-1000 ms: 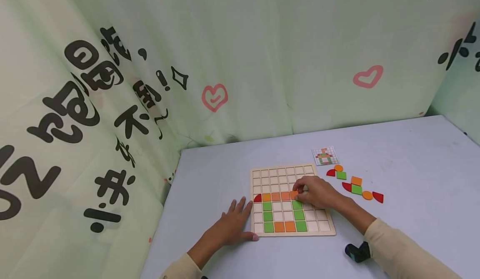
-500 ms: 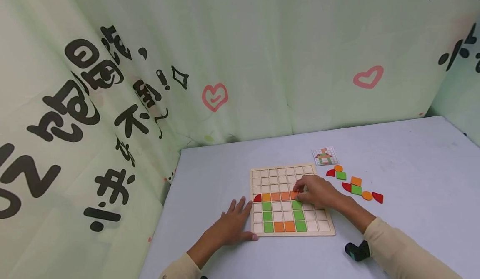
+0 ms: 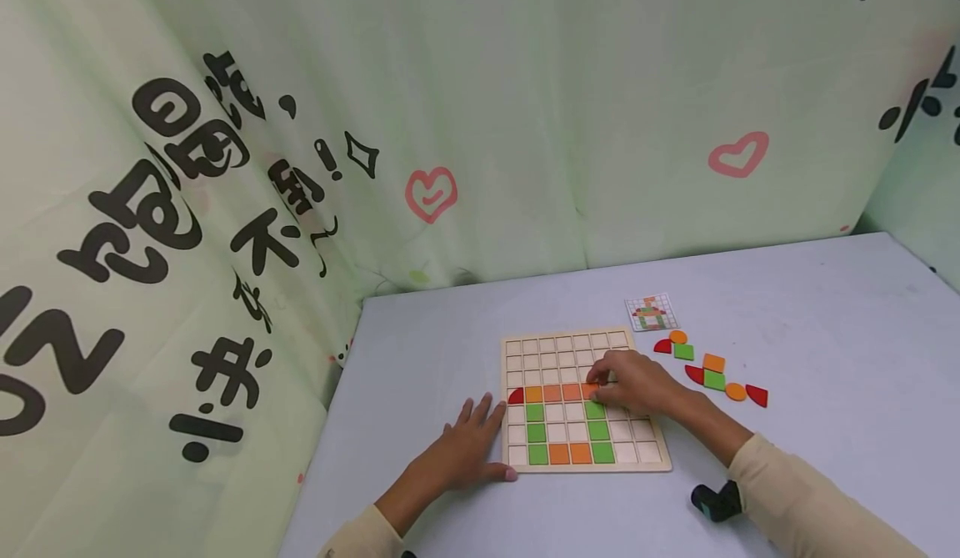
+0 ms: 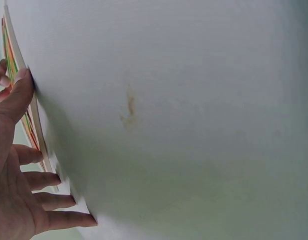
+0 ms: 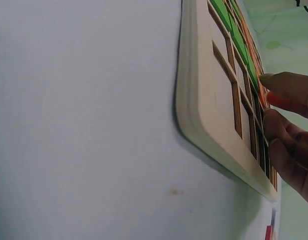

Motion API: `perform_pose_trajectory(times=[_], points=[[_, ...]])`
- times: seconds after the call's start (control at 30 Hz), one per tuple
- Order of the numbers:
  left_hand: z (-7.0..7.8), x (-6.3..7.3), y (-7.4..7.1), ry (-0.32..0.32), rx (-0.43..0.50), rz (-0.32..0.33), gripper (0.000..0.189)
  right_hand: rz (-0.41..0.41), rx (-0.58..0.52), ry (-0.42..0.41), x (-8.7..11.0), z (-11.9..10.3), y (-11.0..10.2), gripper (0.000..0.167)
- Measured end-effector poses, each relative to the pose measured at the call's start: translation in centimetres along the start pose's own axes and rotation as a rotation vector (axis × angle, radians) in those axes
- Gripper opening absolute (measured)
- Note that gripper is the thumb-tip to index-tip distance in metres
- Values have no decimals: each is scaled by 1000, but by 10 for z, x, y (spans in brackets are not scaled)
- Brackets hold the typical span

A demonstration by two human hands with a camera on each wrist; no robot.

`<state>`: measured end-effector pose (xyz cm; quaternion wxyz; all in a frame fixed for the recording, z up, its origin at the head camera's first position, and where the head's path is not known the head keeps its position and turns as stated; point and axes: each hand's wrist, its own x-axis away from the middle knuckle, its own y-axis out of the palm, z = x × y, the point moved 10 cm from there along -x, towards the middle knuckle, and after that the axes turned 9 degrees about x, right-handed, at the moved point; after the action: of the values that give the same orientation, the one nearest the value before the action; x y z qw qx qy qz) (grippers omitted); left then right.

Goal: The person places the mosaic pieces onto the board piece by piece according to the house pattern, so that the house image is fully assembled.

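Note:
A square wooden grid board (image 3: 637, 469) lies on the table, partly filled with flat coloured tiles. At the right end of its middle row is an orange square tile (image 3: 588, 391), partly under my right hand (image 3: 633, 383). Thumb and fingers of that hand pinch around the tile; the right wrist view shows the fingertips (image 5: 266, 78) down at the board's surface. My left hand (image 3: 468, 445) spreads its fingers along the board's left side, its thumb (image 4: 25, 82) touching the front left corner. A red quarter-circle tile (image 3: 516, 395) and several green square tiles (image 3: 536, 432) sit in the grid.
Right of the board lie loose tiles, among them an orange circle (image 3: 736, 392), a red quarter circle (image 3: 757, 395) and a green square (image 3: 683, 351). A pattern card (image 3: 651, 313) rests behind them. A small black object (image 3: 715, 503) stands by the right sleeve.

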<state>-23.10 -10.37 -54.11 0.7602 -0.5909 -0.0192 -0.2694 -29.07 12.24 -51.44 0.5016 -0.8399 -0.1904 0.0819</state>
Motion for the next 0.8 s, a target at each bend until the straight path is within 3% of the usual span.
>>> perform_pose_trajectory(times=[0.33, 0.6, 0.8], points=[[2, 0, -1, 1, 1, 0, 102, -32, -90, -21, 6, 11, -7, 21], [1, 0, -2, -6, -1, -5, 102, 75, -87, -9, 11, 39, -32, 22], [2, 1, -3, -10, 1, -9, 102, 124, -53, 84, 17, 65, -53, 26]])
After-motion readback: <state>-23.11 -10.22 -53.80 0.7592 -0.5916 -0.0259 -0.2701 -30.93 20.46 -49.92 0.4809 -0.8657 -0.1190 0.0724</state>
